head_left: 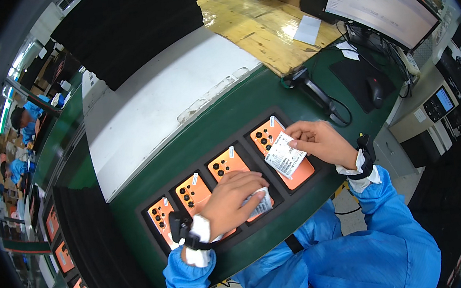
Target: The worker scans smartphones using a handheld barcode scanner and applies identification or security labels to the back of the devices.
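Several orange phones [220, 164] lie back up, camera lenses showing, in the slots of a dark foam tray [277, 206]. Between thumb and fingers, my right hand [319, 141] pinches a white printed label [285, 156] by its upper right corner. That label covers part of the rightmost phone [300, 175]. My left hand [235, 200] is over the middle phones, its fingers curled round a second white label [260, 202]. How far this label touches the phone beneath, I cannot tell. The leftmost phone [162, 220] is partly behind my left wrist.
Beyond the tray a handheld scanner [314, 92] stands near a mouse [375, 92] and a monitor [381, 4]. A white board [155, 107] bears a black foam stack [131, 31]. A printer [432, 108] stands at right. More trayed phones [64, 257] are at left; people sit farther off.
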`<state>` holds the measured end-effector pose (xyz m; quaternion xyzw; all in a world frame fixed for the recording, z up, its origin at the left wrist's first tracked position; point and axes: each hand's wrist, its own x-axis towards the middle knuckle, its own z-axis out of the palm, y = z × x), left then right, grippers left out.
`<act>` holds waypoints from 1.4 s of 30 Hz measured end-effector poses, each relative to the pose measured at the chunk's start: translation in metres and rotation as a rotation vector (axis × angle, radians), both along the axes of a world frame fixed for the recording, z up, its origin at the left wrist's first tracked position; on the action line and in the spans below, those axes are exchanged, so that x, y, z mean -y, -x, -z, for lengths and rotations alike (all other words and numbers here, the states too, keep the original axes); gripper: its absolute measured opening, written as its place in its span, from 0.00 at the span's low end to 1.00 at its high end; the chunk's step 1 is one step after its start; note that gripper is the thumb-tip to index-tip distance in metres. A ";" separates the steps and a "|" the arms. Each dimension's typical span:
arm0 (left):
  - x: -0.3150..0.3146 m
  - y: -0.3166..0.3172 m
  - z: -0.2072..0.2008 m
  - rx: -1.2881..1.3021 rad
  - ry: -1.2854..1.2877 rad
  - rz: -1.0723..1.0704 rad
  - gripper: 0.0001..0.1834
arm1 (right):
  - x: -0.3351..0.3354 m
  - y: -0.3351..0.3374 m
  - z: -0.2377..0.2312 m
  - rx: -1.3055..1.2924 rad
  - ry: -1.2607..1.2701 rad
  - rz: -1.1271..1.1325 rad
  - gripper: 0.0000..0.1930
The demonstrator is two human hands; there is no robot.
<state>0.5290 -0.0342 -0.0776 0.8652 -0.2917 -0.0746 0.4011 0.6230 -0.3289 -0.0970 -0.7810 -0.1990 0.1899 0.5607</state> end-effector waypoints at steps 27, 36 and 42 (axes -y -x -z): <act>-0.037 0.034 -0.004 0.137 0.224 -0.037 0.08 | -0.110 0.013 -0.003 0.810 0.259 -0.323 0.13; -0.042 0.051 0.000 -0.173 0.216 -0.268 0.14 | -0.103 0.053 -0.023 -0.089 -0.054 -0.545 0.27; -0.067 0.058 0.001 -0.242 0.377 -0.503 0.08 | -0.108 0.046 -0.008 -0.096 -0.145 -0.429 0.22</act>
